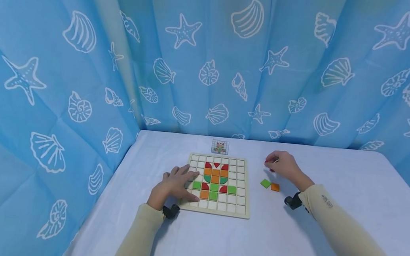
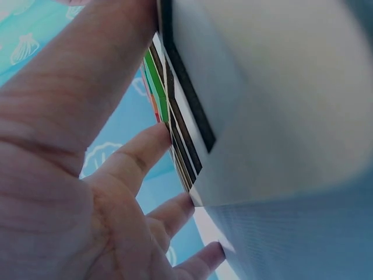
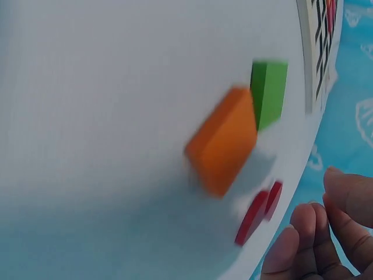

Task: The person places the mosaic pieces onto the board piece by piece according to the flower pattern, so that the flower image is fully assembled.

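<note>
My left hand (image 1: pixel 176 184) lies spread over the left side of a square wooden tile board (image 1: pixel 240 209), thumb and fingertips touching it. Colored tiles among its white squares form a red, orange and green flower-like pattern. In the left wrist view, the extended fingers (image 2: pixel 131 154) meet the board's edge. My right hand (image 1: pixel 283 164) is to the right of the board, just above two small red pieces (image 3: pixel 252 219). Its thumb and fingers are loosely bent close together, with nothing visible between them. Nearer me lie a light green tile (image 1: pixel 265 183) and an orange tile (image 1: pixel 275 187), side by side.
A small pattern card (image 1: pixel 220 147) sits behind the board. White cloth (image 1: pixel 254 242) covers the table. Blue curtains (image 1: pixel 207 96) with white shell and starfish prints hang at the back and left.
</note>
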Demonstrator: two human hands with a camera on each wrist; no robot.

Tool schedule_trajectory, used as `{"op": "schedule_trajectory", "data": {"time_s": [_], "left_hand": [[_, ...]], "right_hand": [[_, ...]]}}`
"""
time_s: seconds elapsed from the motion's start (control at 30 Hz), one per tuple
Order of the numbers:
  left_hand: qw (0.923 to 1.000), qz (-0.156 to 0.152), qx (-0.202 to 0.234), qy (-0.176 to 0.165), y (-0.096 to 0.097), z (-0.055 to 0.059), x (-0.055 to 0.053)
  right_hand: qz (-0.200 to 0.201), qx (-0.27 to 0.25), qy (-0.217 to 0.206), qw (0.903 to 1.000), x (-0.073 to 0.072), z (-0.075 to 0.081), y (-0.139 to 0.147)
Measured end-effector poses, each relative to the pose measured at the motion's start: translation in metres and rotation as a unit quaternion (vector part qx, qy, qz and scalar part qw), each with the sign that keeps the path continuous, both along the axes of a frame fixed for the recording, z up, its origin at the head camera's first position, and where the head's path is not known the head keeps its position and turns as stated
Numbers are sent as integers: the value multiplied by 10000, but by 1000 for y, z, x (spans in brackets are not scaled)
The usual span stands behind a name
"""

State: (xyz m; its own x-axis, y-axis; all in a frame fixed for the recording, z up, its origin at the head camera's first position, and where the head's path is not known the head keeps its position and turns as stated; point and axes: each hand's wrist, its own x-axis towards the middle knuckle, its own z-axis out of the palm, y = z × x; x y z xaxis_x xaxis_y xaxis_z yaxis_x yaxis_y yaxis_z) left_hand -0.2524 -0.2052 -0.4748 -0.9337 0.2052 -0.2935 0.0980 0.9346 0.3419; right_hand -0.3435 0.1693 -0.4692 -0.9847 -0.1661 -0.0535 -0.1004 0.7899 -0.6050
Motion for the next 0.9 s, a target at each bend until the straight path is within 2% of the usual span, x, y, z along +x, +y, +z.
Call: {"op": "schedule_trajectory", "data": {"time_s": [0.23,0.4,0.63,0.9], "left_hand": [[10000,-3,36,-49,2,2,-1],[10000,23,27,-34,4,4,-3],[9999,16,51,-105,4,3,-4],[10000,16,8,-85,0,-1,-4]], "right_hand": [[-367,-6,-19,9993,-7,4,18],[-474,-58,-50,9988,-11,0,24],[-536,-53,-426,9976,-13,-12,30],[-460,-78,-638,9969,-8,-12,30]]}}
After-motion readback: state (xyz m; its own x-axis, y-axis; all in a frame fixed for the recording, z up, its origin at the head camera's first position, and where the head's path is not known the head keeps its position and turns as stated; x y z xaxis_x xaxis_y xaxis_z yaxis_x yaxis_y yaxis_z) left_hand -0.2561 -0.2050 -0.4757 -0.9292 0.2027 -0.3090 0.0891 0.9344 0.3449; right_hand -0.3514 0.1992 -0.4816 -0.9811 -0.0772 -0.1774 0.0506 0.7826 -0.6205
